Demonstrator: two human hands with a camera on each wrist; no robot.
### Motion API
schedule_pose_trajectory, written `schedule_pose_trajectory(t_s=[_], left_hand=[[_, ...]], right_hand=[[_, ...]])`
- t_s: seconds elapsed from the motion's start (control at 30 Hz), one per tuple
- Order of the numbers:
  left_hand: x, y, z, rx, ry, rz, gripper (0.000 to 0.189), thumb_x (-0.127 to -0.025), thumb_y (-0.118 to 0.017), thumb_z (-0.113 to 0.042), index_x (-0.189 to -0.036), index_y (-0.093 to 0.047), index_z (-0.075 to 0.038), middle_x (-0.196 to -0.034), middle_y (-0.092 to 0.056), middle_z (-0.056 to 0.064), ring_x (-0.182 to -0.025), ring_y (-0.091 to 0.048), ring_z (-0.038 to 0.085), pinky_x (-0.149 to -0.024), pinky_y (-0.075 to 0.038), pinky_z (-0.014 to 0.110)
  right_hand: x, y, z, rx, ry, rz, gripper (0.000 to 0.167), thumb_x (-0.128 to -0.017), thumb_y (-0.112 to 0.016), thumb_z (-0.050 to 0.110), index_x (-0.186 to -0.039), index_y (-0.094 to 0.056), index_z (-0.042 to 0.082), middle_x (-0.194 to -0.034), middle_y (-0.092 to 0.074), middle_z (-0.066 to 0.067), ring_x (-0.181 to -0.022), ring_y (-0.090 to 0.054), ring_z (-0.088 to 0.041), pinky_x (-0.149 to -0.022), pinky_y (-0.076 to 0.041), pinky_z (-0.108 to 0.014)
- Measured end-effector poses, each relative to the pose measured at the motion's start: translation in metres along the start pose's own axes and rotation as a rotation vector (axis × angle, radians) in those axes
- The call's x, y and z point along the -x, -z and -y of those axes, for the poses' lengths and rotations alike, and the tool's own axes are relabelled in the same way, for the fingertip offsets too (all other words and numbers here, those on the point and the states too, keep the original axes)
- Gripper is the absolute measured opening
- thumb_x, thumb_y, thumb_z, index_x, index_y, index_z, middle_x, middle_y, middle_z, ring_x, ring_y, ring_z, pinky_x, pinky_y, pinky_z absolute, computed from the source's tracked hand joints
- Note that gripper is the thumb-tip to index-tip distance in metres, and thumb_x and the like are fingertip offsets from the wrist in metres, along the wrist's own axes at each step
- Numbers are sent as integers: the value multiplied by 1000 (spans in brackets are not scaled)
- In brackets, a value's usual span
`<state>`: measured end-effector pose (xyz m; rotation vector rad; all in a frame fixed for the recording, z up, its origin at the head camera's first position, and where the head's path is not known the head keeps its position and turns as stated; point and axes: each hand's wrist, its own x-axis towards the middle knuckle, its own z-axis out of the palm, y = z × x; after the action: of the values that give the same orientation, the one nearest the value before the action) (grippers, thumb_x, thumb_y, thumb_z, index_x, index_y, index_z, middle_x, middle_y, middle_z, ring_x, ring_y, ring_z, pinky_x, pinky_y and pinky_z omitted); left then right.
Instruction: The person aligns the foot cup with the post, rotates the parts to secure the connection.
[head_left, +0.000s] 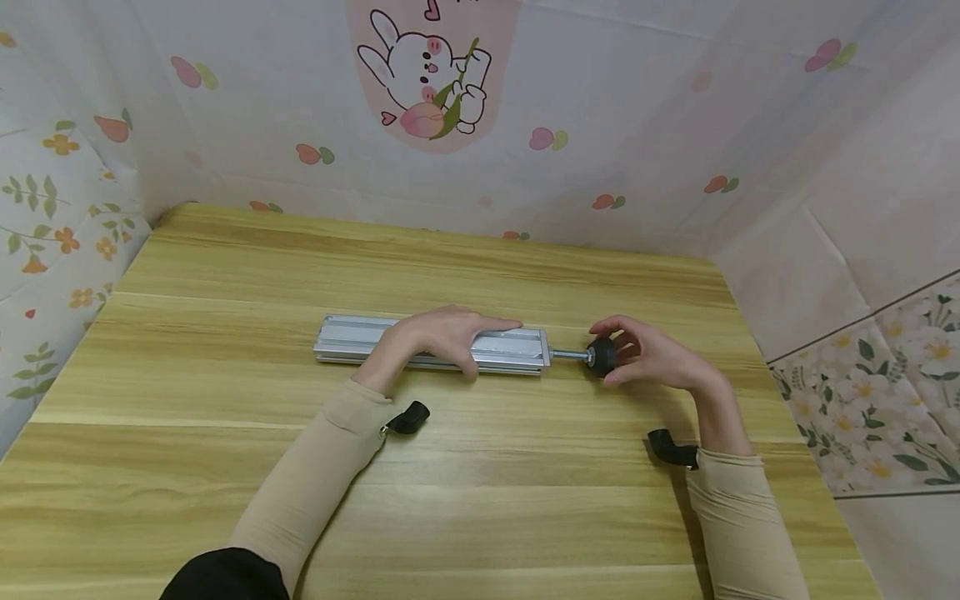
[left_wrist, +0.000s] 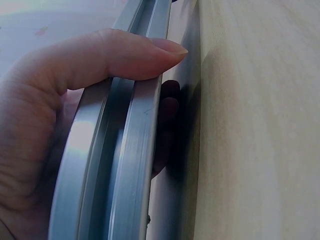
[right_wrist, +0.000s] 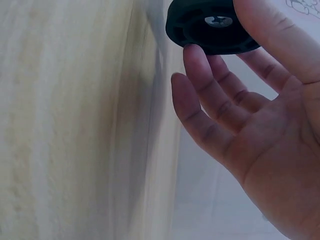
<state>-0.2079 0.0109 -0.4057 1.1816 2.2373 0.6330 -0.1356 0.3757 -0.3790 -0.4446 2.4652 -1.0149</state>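
Observation:
A silver aluminium profile (head_left: 348,337) lies lengthwise across the middle of the table. My left hand (head_left: 444,335) grips it from above near its middle; in the left wrist view the thumb (left_wrist: 125,55) crosses the grooved side and fingertips show at the other edge. From the profile's right end plate sticks out a threaded rod (head_left: 570,354) with a black round levelling foot (head_left: 602,357) on it. My right hand (head_left: 660,358) pinches that foot's rim between thumb and fingers. In the right wrist view the foot's hollow underside (right_wrist: 192,30) and a metal centre are visible.
The wood-grain table (head_left: 480,500) reaches back to a patterned cloth (head_left: 600,108). Flowered panels (head_left: 885,392) stand along the right side. A black wrist camera (head_left: 408,418) sits on the left sleeve, and another black camera (head_left: 671,450) on the right.

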Motion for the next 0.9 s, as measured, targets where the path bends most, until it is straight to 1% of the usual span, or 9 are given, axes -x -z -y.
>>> schedule_pose_trajectory(t_s=[0.03, 0.17, 0.27, 0.43, 0.5, 0.63, 0.73, 0.8, 0.9], left_hand=[[0, 0, 0, 0, 1, 0, 108, -66, -73, -14, -162, -30, -37, -127, -61, -7, -59, -23, 12, -59, -29, 29], [0, 0, -1, 0, 5, 0, 108, -66, -73, -15, -162, -30, -37, -127, -61, -7, -60, -24, 11, -59, -30, 29], [0, 0, -1, 4, 7, 1, 108, -66, -74, -15, -162, -29, -38, -129, -60, -6, -60, -24, 12, -60, -30, 29], [0, 1, -1, 0, 14, -2, 109, -67, -75, -15, -162, -29, -38, -134, -58, -6, -61, -24, 12, -61, -30, 29], [0, 1, -1, -4, 15, -2, 108, -67, -75, -15, -162, -29, -38, -134, -59, -6, -61, -25, 12, -61, -30, 29], [1, 1, -2, -4, 14, -1, 108, -67, -74, -15, -162, -30, -38, -129, -60, -5, -61, -24, 12, -61, -30, 29], [1, 0, -1, 0, 12, -2, 108, -66, -73, -14, -162, -30, -38, -128, -60, -6, -60, -24, 12, -60, -29, 29], [1, 0, -1, 0, 9, -2, 108, -66, -72, -14, -163, -29, -37, -130, -59, -6, -60, -23, 12, -60, -29, 29], [1, 0, -1, -2, 9, -2, 108, -66, -71, -14, -163, -29, -37, -133, -57, -6, -60, -23, 12, -60, -29, 29]], right_hand=[[0, 0, 0, 3, 3, -4, 73, -81, -87, 15, -143, -50, 6, -142, -55, -17, -116, -61, -30, -95, -55, -30], [0, 0, 0, 38, 26, -13, 65, -85, -83, 15, -142, -52, 4, -139, -58, -17, -114, -62, -25, -93, -54, -26], [2, 1, 1, 67, 32, -6, 56, -93, -74, 15, -143, -52, 4, -136, -60, -15, -111, -62, -18, -91, -52, -25], [3, 4, 1, 68, 21, 24, 45, -103, -60, 19, -144, -51, 4, -139, -60, -15, -114, -61, -9, -92, -50, -21], [3, 4, 1, 57, 17, 33, 43, -105, -57, 20, -145, -50, 4, -140, -59, -16, -117, -61, -10, -93, -50, -21], [4, 5, 1, 50, -3, 34, 43, -107, -54, 22, -146, -49, 6, -143, -58, -16, -121, -60, -17, -94, -51, -22], [4, 4, 1, 41, -10, 28, 48, -104, -60, 22, -148, -48, 7, -146, -55, -16, -121, -59, -23, -95, -51, -24], [4, 3, 1, 32, -6, 21, 57, -98, -69, 20, -149, -47, 7, -147, -53, -16, -121, -59, -26, -95, -52, -25], [3, 2, 3, 11, 10, 16, 70, -88, -81, 16, -148, -46, 6, -145, -51, -18, -116, -61, -28, -94, -54, -28]])
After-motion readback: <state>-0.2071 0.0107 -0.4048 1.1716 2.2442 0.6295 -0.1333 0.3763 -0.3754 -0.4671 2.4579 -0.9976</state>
